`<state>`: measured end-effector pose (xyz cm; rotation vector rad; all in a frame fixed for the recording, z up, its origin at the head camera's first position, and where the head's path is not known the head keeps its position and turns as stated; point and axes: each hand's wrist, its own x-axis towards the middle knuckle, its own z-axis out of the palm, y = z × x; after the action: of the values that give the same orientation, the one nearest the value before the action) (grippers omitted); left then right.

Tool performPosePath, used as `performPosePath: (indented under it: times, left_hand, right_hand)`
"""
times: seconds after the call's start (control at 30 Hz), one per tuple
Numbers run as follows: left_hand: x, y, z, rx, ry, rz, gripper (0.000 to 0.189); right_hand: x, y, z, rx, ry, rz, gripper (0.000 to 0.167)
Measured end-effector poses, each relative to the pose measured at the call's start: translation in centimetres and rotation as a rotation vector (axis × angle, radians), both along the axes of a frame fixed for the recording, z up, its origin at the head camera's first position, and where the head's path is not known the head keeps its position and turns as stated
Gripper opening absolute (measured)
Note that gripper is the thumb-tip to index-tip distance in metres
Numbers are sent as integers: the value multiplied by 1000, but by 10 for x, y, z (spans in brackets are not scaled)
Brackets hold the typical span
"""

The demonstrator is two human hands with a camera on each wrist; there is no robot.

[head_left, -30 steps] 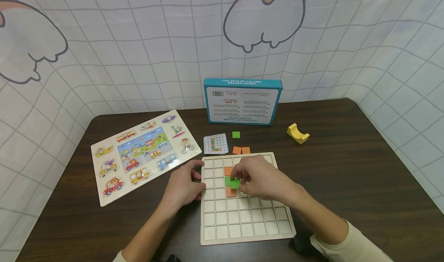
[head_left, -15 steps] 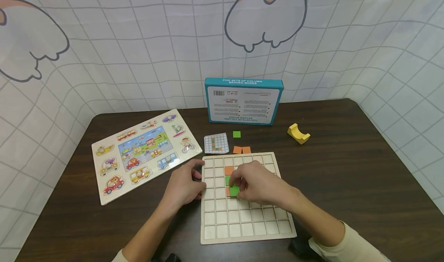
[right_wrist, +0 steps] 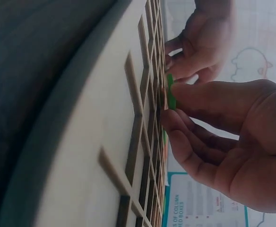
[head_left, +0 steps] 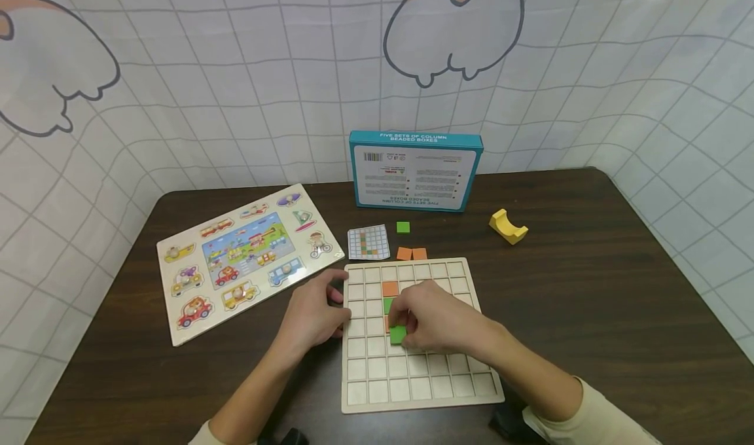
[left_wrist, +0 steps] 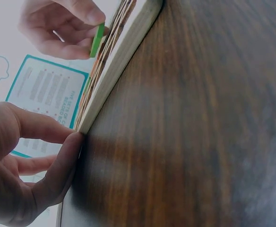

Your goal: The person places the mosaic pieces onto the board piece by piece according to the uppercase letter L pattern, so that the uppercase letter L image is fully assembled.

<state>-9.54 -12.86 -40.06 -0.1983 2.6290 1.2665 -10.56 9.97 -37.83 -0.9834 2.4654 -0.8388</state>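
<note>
A green tile (head_left: 398,335) is pinched by the right hand (head_left: 438,319) over the board (head_left: 399,389). The board's left edge is touched by the left hand (head_left: 312,311), its thumb and index finger spread. Just beyond the board, a card (head_left: 368,243) and two orange tiles (head_left: 404,254) are laid on the surface (head_left: 589,275); farther beyond it, a box (head_left: 415,177) is stood.
</note>
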Motion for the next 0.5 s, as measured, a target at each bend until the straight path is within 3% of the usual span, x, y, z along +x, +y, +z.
performPosePath:
  times: [0.5]
  left_hand:
    - [0,-1,-1,5,13,-10,63]
  right_hand:
    - [3,-4,-2,5,-37,25,22]
